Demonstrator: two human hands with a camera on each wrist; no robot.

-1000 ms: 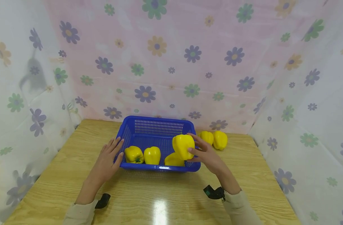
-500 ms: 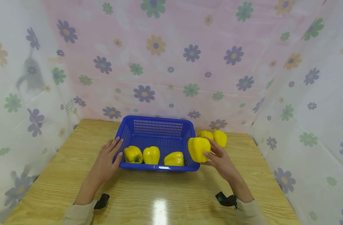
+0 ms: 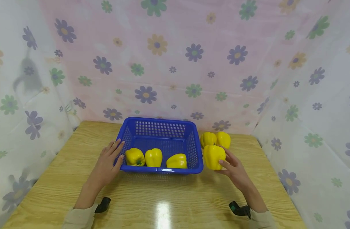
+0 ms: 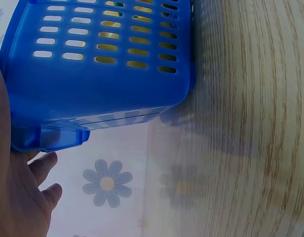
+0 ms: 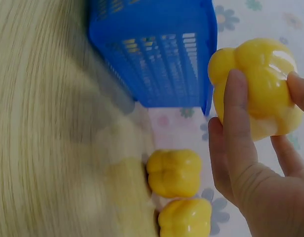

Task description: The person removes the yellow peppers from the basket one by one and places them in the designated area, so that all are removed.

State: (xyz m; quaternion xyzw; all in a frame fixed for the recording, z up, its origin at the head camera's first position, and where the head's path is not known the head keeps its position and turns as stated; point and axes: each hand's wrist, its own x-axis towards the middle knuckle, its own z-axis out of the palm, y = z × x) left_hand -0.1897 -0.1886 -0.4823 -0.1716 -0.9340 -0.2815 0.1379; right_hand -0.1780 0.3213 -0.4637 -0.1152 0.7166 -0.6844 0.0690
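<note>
My right hand [image 3: 235, 170] grips a yellow bell pepper [image 3: 213, 157] just outside the right side of a blue plastic basket [image 3: 160, 170]. In the right wrist view, fingers and thumb curl round the held pepper [image 5: 260, 89], which is above the table. My left hand [image 3: 107, 162] rests on the basket's left rim, its fingers fairly straight. Within the basket, along the near side, lie three yellow bell peppers: one at the left [image 3: 134, 156], one beside it [image 3: 153, 157], and one on its side [image 3: 176, 161] farther right.
Behind the held pepper, two more yellow bell peppers [image 3: 208, 139] [image 3: 223, 139] stand on the wooden table [image 3: 134, 200], right of the basket. Flower-patterned cloth [image 3: 175, 63] hangs close behind and at both sides. A black wrist camera [image 3: 239, 210] sits on the right wrist.
My right hand has carried its pepper rightward from over the basket to beyond the basket's right rim. The left hand stays at the left rim, and the three peppers inside lie as before.
</note>
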